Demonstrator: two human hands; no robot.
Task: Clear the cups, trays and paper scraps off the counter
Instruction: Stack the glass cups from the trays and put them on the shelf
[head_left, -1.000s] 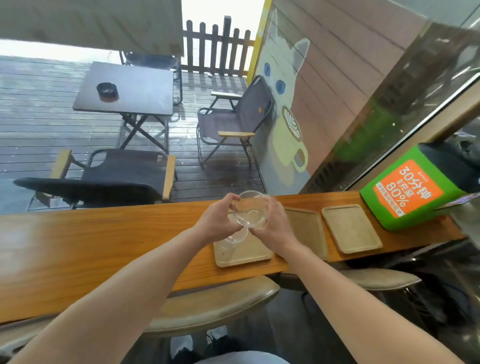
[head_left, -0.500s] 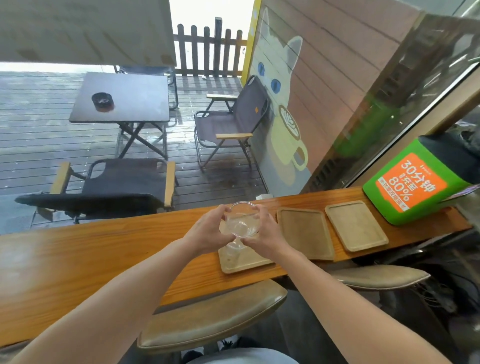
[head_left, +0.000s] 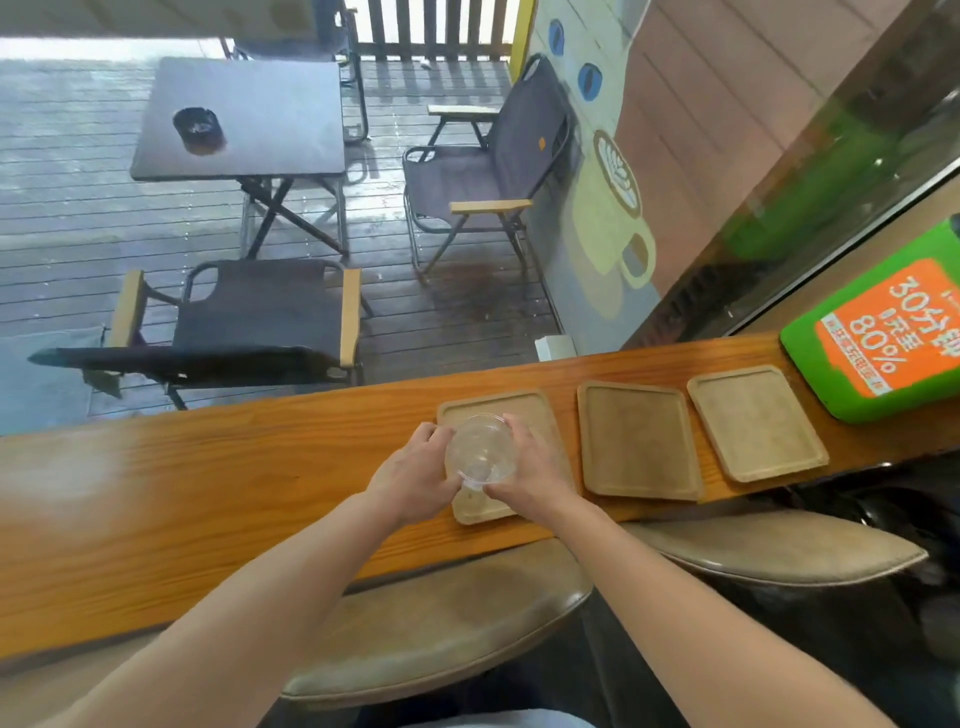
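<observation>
A clear plastic cup (head_left: 480, 449) is held between both my hands above the leftmost wooden tray (head_left: 524, 408). My left hand (head_left: 415, 473) grips its left side and my right hand (head_left: 532, 467) its right side. A second clear cup seems nested under it, but I cannot tell for sure. Two more empty wooden trays, the middle one (head_left: 636, 439) and the right one (head_left: 756, 421), lie side by side on the orange wooden counter (head_left: 208, 493).
A green box with an orange label (head_left: 883, 338) stands at the counter's right end. Padded stools (head_left: 441, 623) sit under the counter's near edge. Beyond the window are deck chairs and a dark table with an ashtray (head_left: 200, 130).
The view has tilted down toward the counter. Both hands keep holding the cup over the left tray and have lowered it slightly toward the tray.
</observation>
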